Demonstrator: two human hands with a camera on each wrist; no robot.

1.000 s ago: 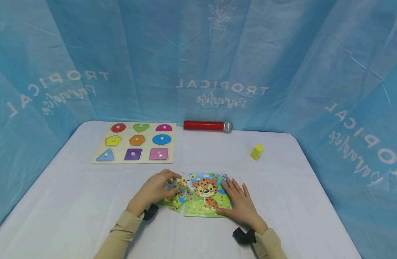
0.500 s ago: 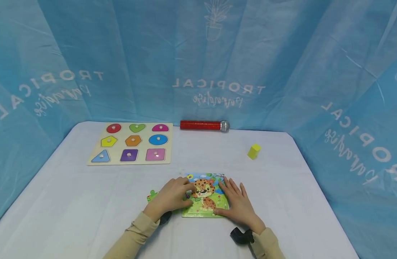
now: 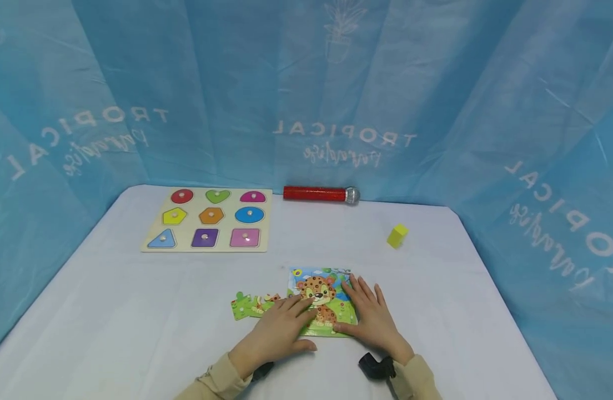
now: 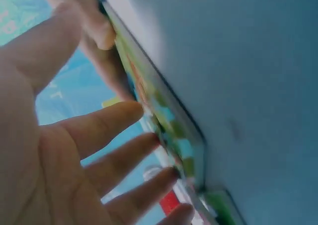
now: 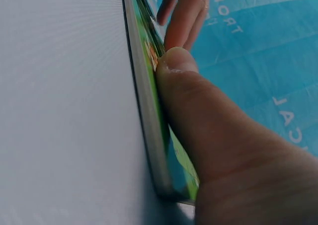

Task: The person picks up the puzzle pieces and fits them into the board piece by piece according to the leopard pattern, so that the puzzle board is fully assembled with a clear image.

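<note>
A leopard jigsaw puzzle [image 3: 317, 284] lies in its flat tray near the table's front. My left hand [image 3: 279, 329] reaches over the puzzle's lower left part, fingers extended and thumb apart. In the left wrist view, its fingertips are right at the picture's surface, and the palm is bare. My right hand [image 3: 370, 319] rests on the puzzle's right side with spread fingers. Its thumb [image 5: 198, 103] presses on the picture near the front edge in the right wrist view. Several loose puzzle pieces [image 3: 242, 306] lie left of the tray, partly covered by my left hand.
A wooden shape board [image 3: 186, 244] with knobbed pieces lies at the back left. Beside it, a red toy microphone [image 3: 313, 193] lies along the table's back edge. A yellow block [image 3: 397, 236] stands at the right. Blue curtains [image 3: 306, 83] surround the table.
My left hand has gone from the loose pieces rightward onto the puzzle, then toward the front, its fingers straightening. Loose pieces at the left are more exposed. My right hand has stayed put.
</note>
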